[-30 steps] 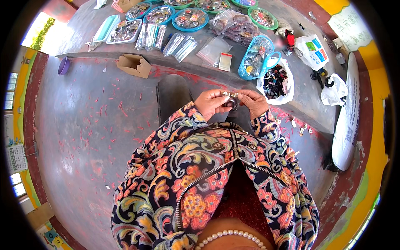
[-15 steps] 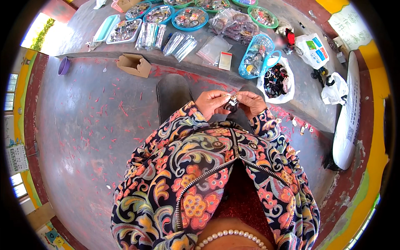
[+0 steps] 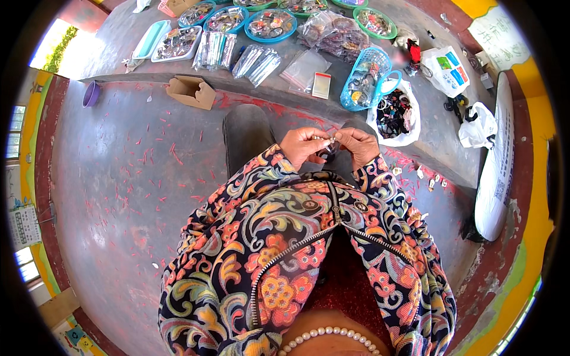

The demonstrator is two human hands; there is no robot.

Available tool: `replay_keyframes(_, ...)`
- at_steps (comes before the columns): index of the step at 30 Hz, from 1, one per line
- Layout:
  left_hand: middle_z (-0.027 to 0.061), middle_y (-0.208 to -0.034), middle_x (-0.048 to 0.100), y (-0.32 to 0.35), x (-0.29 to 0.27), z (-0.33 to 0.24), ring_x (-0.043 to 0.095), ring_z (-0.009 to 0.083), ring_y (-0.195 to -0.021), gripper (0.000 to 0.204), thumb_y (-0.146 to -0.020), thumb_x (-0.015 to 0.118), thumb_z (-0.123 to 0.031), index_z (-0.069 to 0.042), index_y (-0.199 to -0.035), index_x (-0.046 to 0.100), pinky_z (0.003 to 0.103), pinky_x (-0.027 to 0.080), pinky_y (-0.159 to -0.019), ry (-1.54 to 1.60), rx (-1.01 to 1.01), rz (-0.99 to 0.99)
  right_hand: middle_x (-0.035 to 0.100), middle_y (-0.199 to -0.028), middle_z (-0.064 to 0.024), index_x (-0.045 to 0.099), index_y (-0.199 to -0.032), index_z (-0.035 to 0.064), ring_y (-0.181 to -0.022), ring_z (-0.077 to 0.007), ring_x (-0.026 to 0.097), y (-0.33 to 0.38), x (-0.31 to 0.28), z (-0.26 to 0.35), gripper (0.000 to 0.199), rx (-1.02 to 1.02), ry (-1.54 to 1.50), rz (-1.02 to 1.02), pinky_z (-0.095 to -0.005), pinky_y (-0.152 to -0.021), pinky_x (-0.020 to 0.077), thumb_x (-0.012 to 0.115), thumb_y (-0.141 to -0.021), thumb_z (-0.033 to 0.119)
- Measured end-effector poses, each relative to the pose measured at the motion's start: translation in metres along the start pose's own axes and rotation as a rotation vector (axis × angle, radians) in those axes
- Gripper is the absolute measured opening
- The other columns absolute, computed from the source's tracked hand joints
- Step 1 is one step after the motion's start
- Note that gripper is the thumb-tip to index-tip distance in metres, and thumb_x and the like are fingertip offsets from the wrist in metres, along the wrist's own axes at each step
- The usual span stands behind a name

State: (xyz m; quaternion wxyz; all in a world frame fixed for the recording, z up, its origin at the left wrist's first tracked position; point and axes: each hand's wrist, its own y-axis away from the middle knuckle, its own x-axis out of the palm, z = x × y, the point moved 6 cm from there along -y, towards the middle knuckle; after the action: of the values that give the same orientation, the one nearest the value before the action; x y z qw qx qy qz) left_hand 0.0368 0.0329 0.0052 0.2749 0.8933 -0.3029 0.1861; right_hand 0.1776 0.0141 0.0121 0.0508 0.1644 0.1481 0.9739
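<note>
My left hand (image 3: 301, 146) and my right hand (image 3: 357, 146) are close together above my lap. Both are closed in a pinch, thumb against fingers. Between the fingertips is a small shiny dark thing (image 3: 327, 153) with pale or clear glints. Its kind is too small to make out, and the fingers cover part of it. Just beyond my right hand, a white plastic bag (image 3: 414, 135) stands open, holding a heap of dark, mixed small items (image 3: 394, 112). A light-blue plastic basket (image 3: 346, 98) of small pieces is beside that bag.
On the raised ledge are blue round trays (image 3: 270, 40), a white tray (image 3: 155, 58), bundled silvery packets (image 3: 214, 50), clear bags (image 3: 304, 70) and a small white-and-orange box (image 3: 321, 86). An open cardboard box (image 3: 190, 92) and a purple bowl (image 3: 91, 94) stand on the floor, among red scraps.
My fingertips have shifted slightly on the small shiny thing, which shows less of its dark, patterned side. Both hands stay almost in the same place.
</note>
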Motion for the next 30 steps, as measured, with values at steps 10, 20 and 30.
replay_keyframes(10, 0.0015, -0.083, 0.06, -0.001, 0.002, 0.004, 0.053, 0.0047, -0.063, 0.02, -0.08, 0.057, -0.01, -0.005, -0.099, 0.056, 0.016, 0.04, -0.045, -0.024, -0.093, 0.055, 0.058, -0.067, -0.0023, 0.062, -0.081, -0.0018, -0.058, -0.007, 0.05, -0.001, -0.007, -0.002, 0.013, 0.021, -0.027, -0.113, -0.0196, -0.052, 0.0403, 0.063, -0.078, 0.011)
replay_keyframes(20, 0.0032, -0.079, 0.06, -0.005, -0.012, 0.008, 0.05, 0.0036, -0.055, 0.017, -0.082, 0.055, -0.01, -0.002, -0.096, 0.056, 0.014, 0.035, -0.042, 0.122, -0.08, -0.091, 0.059, -0.07, -0.0022, 0.061, -0.083, 0.001, -0.057, -0.0071, 0.052, -0.005, -0.007, -0.018, 0.016, 0.171, 0.088, 0.012, -0.018, -0.05, 0.0376, 0.063, -0.078, 0.016)
replay_keyframes(30, 0.0025, -0.078, 0.06, -0.002, -0.009, 0.003, 0.053, 0.0057, -0.06, 0.016, -0.082, 0.057, -0.013, -0.002, -0.094, 0.057, 0.016, 0.038, -0.044, 0.268, -0.087, -0.136, 0.057, -0.068, 0.0018, 0.06, -0.082, 0.0037, -0.057, -0.0036, 0.048, -0.008, -0.005, -0.027, 0.01, 0.123, 0.066, 0.118, -0.0169, -0.049, 0.0341, 0.062, -0.078, 0.012)
